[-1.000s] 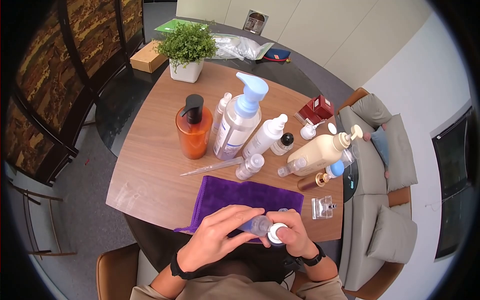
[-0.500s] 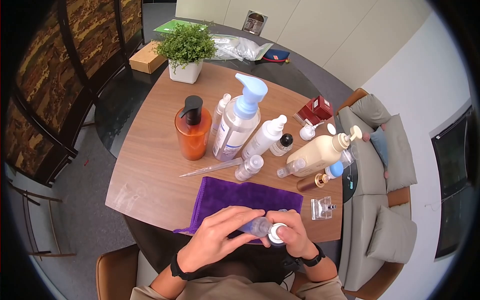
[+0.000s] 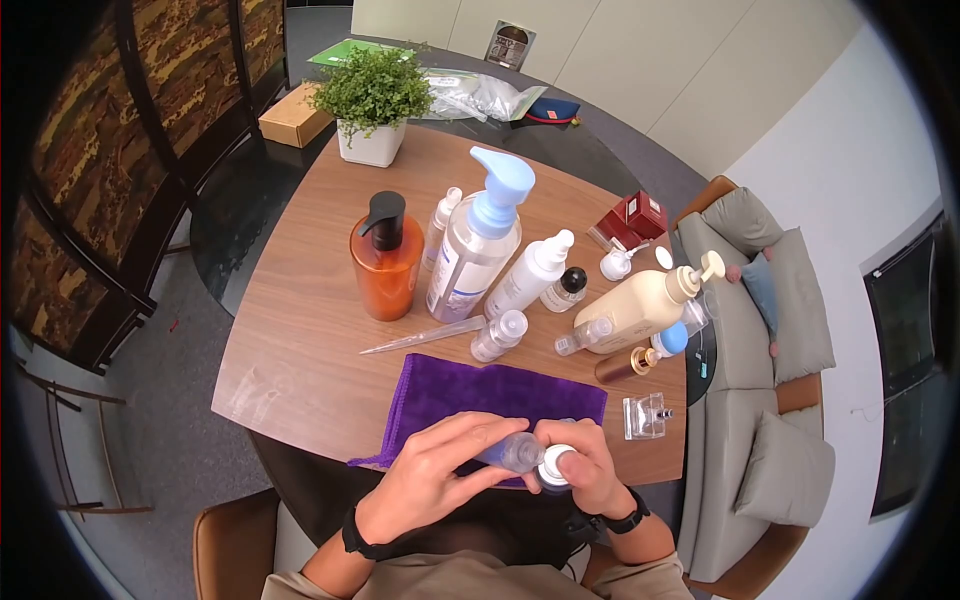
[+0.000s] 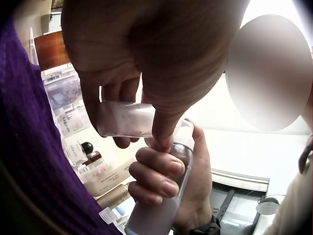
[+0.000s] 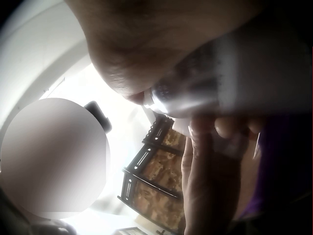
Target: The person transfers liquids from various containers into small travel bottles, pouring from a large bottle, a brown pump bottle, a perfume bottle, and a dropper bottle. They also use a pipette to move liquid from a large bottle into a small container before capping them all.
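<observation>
Over the near edge of a purple cloth (image 3: 480,395), my left hand (image 3: 425,460) holds a small clear bottle (image 3: 515,453) between fingers and thumb. The small bottle lies on its side, its open end against the pump head. My right hand (image 3: 592,462) grips a clear pump bottle (image 4: 154,213), several fingers curled round its body in the left wrist view. The right thumb rests on its white pump top (image 3: 554,463). In the right wrist view the pump bottle (image 5: 195,95) is blurred, with left fingers (image 5: 195,147) below it.
Beyond the cloth stand an amber pump bottle (image 3: 387,265), a blue-topped pump bottle (image 3: 475,250) and a white bottle (image 3: 530,275). A cream pump bottle (image 3: 635,310) leans at the right, near a glass perfume bottle (image 3: 643,418). A potted plant (image 3: 372,145) stands at the back left.
</observation>
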### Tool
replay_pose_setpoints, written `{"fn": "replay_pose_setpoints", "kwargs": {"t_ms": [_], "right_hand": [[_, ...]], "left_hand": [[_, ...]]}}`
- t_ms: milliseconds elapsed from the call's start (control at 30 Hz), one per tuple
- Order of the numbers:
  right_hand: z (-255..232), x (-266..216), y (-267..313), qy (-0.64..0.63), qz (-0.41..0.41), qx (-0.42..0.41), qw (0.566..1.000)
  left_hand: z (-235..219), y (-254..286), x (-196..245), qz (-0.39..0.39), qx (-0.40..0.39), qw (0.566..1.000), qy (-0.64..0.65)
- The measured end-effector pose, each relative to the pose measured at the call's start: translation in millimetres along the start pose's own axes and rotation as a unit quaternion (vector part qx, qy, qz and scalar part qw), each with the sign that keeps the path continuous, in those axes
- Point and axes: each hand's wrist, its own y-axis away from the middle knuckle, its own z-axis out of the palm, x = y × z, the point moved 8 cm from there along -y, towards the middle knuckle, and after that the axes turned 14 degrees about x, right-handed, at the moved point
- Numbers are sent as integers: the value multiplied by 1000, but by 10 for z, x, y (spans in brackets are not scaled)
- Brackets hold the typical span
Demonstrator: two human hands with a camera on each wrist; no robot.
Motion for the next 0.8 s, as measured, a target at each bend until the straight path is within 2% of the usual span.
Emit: {"fn": "replay_pose_setpoints", "kwargs": {"t_ms": [800], "right_hand": [[10,-2,-11,-10,3,11,1000]], "left_hand": [[-7,16,-20,-6,-2,1000,-3]]}}
